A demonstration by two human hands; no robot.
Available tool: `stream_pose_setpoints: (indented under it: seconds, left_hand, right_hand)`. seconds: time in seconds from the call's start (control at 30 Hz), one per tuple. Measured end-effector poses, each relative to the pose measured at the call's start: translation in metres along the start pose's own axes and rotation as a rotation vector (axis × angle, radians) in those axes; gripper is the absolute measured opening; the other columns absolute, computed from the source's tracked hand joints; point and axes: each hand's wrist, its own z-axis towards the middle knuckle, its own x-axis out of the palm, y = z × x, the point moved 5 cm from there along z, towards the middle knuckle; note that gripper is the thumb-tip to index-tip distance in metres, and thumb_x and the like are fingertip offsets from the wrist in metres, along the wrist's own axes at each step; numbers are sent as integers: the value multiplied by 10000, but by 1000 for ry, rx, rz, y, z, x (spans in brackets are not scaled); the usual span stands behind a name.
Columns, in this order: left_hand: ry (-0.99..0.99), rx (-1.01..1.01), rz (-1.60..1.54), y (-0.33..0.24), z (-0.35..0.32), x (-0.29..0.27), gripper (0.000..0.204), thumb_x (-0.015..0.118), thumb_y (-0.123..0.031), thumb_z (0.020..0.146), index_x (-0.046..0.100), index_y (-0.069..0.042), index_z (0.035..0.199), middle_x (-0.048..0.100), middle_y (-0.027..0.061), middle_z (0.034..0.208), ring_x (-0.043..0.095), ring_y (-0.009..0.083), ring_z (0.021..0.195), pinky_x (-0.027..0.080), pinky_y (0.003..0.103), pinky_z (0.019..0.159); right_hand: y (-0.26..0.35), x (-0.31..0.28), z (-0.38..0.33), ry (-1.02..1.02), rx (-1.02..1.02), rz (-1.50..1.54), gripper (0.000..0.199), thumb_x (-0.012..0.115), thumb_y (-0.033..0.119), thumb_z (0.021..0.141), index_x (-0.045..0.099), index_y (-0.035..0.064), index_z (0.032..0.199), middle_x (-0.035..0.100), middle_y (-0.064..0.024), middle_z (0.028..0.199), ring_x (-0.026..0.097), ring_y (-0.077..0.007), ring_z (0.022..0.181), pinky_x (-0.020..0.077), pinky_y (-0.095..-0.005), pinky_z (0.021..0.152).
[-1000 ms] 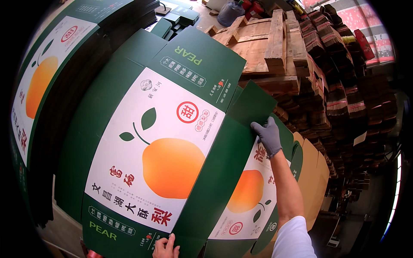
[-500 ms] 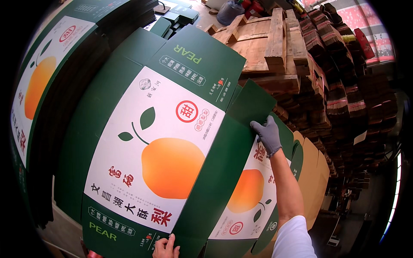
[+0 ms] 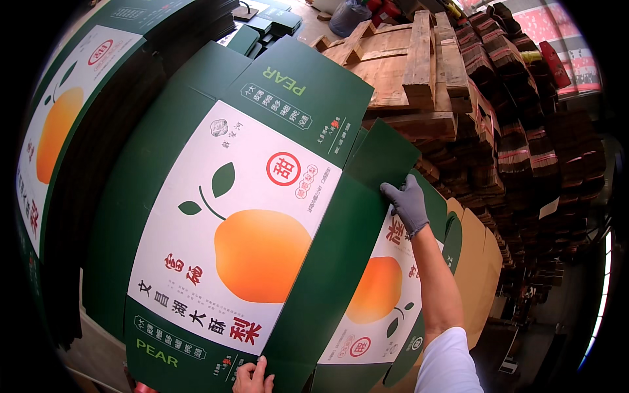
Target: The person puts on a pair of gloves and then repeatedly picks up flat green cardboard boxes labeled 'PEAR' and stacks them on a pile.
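A large flat cardboard box blank [image 3: 275,131], green with white panels and a printed orange-yellow pear, spreads in front of me. My right hand [image 3: 407,204], in a grey glove, grips its right-hand part by a green flap, thumb on the near face and other fingers partly hidden. At the lower edge my left hand [image 3: 253,378], without a glove, pinches the blank's near edge beside the white panel, fingertips on the printed side. The blank is creased between the large pear panel and the smaller pear panel [image 3: 373,288] under my right forearm.
On the left stands a tall stack of matching printed blanks [image 3: 59,124]. Beyond are a wooden pallet [image 3: 386,56] and bundled brown cardboard stacks [image 3: 517,98]. Plain brown cardboard [image 3: 475,255] lies to the right of the blank. More green pieces [image 3: 278,23] sit at the back.
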Motion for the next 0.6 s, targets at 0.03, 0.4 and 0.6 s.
stream_pose_setpoints:
  seconds: [0.03,0.4,0.6]
  left_hand:
    - [1,-4,2,0,0,1,526,654,-157,877,511,-116,1381,531,158,1092,562,346,973,500,417,795]
    - [-15,6,15,-2,1,-1,514,649,-166,887,514,-106,1379,531,167,1094,565,350,965,506,416,777]
    - [0,-22,7,-1,0,0,515,651,-175,888,514,-115,1381,532,169,1098,566,354,959,506,417,778]
  right_hand:
    - [-1,1,1,4,-1,7,400,779,233,775,497,-21,903,513,-44,681,497,-118,476,403,-272,394]
    - [11,9,-18,-231,-104,-153,638,774,245,750,496,-8,1265,596,-107,924,609,-205,750,514,-338,729]
    - [53,38,-58,-261,-600,-648,616,711,317,805,529,77,1343,504,-156,1338,441,-325,1240,325,-426,1049]
